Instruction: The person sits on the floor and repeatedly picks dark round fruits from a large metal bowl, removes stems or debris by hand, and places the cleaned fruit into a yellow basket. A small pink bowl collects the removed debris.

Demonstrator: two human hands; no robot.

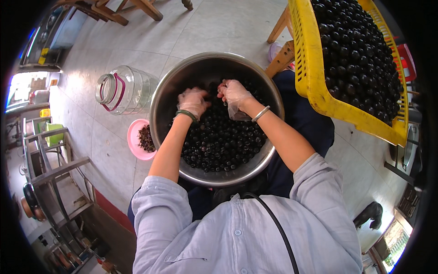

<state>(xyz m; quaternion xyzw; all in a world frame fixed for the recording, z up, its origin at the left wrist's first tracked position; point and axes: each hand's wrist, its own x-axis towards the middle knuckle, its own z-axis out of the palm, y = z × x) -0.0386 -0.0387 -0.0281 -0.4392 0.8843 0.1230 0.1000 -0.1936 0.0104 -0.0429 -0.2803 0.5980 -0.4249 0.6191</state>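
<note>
A wide stainless-steel basin [232, 179] rests at my lap, with many shiny, dark, grape-like fruits [222, 144] loose inside it. Both my hands wear thin clear plastic gloves and are inside the basin's rim. My left hand [193, 101], with a dark green bangle at its wrist, is over the fruit at the basin's left side; motion blurs its fingers, so its grip is unclear. To the right of it, my right hand [234, 94] has curled fingers closed around reddish, crushed-looking fruit. A silver bangle circles that wrist.
A yellow plastic crate [309, 75] heaped with dark fruit stands at upper right, by a wooden stool [282, 56]. Left of the basin are a clear jar [135, 90] lying on its side and a pink bowl [133, 145] of stem-like scraps. A metal rack [61, 174] stands farther left.
</note>
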